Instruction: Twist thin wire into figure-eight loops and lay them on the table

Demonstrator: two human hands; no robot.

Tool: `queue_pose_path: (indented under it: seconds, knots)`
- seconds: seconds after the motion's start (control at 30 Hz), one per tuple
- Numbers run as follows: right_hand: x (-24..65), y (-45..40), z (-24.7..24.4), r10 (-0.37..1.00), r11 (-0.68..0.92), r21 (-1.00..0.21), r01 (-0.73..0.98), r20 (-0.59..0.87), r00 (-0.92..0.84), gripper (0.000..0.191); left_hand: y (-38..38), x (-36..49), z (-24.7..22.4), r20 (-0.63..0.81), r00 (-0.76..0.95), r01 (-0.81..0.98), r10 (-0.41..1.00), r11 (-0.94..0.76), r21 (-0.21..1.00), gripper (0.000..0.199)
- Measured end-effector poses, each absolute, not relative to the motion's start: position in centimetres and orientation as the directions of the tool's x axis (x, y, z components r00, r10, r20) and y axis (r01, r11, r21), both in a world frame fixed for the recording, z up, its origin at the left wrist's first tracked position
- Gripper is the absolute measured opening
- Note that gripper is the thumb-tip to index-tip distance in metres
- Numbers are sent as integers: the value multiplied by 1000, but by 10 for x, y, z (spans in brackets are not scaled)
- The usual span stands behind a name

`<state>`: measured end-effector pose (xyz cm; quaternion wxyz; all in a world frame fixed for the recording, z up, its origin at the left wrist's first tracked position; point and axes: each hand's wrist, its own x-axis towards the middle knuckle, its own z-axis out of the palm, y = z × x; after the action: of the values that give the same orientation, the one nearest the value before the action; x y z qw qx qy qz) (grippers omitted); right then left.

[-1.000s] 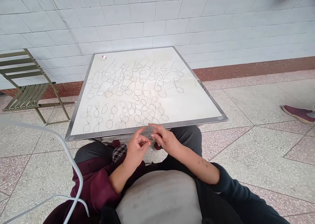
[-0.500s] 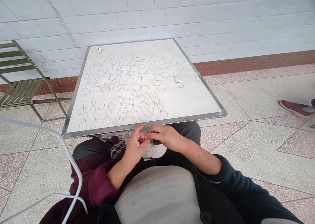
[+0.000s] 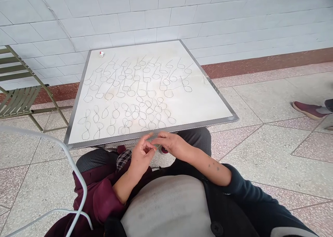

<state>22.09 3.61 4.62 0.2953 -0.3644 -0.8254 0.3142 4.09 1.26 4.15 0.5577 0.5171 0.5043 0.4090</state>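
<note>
Head view: the left hand (image 3: 141, 156) is pinching a thin strand (image 3: 158, 147) while the right hand (image 3: 173, 145), newly curled, grip unclear, is seemingly working it.

The white-tiled wall (image 3: 145, 4) is edged below by a reddish-brown skirting (image 3: 249, 59). The terrazzo floor (image 3: 249, 153) is patterned in pale grey and pink. A slatted olive-green chair (image 3: 19, 100) is placed left of a metal-edged white table (image 3: 197, 107).
</note>
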Motion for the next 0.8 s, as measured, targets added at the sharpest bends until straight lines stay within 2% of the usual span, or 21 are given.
queue_pose_path:
  seconds: [0.07, 0.17, 0.33, 0.47, 0.8]
  knots:
    - [222, 37, 46, 783, 542, -730, 417, 257, -567, 37, 13, 41, 41, -141, 155, 65, 978, 132, 989, 50]
    - [223, 37, 47, 758, 597, -654, 465, 269, -594, 40, 13, 41, 42, -147, 155, 52, 977, 140, 989, 50]
    - [222, 35, 52, 749, 633, -584, 507, 300, -590, 26, 14, 42, 41, -189, 161, 31, 969, 186, 982, 49]
    - [219, 35, 52, 714, 685, -502, 528, 318, -624, 26, 16, 41, 39, -203, 166, 34, 965, 201, 979, 49]
    - [217, 36, 47, 718, 681, -528, 508, 346, -604, 25, 16, 38, 39, -201, 174, 3, 964, 204, 979, 49]
